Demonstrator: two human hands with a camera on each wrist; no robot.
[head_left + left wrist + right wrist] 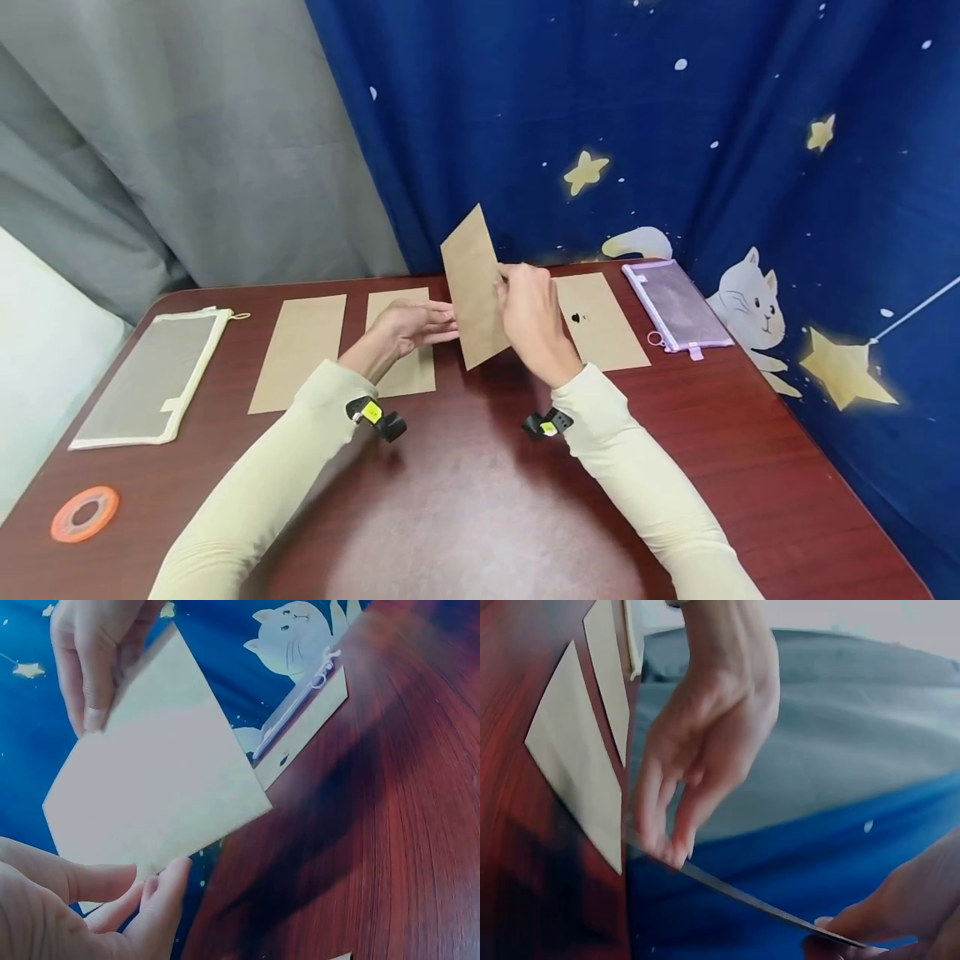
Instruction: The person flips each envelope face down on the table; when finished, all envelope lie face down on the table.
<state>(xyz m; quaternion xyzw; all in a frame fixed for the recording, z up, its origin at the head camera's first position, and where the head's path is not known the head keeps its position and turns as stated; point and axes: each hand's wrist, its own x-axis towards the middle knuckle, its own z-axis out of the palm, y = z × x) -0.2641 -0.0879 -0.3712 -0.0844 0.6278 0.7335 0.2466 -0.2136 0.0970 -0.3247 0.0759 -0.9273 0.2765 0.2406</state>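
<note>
A thin, flat brown kraft-paper rectangle (474, 292) is held up on a slant above the table's far half. My right hand (534, 321) pinches its right edge between thumb and fingers. At the opposite edge, my left hand (408, 325) has its thumb and fingertips on the paper, lightly pinching it; the left wrist view shows the left thumb (105, 881) at that lower edge. Whether it is a single card or a booklet cannot be told. Beneath and beside the hands lie similar kraft rectangles, one (405, 379) by my left hand and one (603, 325) with a small black print to the right.
Another kraft rectangle (300, 350) lies farther left, beside a white-edged mesh zip pouch (150, 375). An orange tape roll (85, 514) sits at the near left. At the far right is a purple mesh pouch (675, 304). Grey and blue curtains hang behind the table.
</note>
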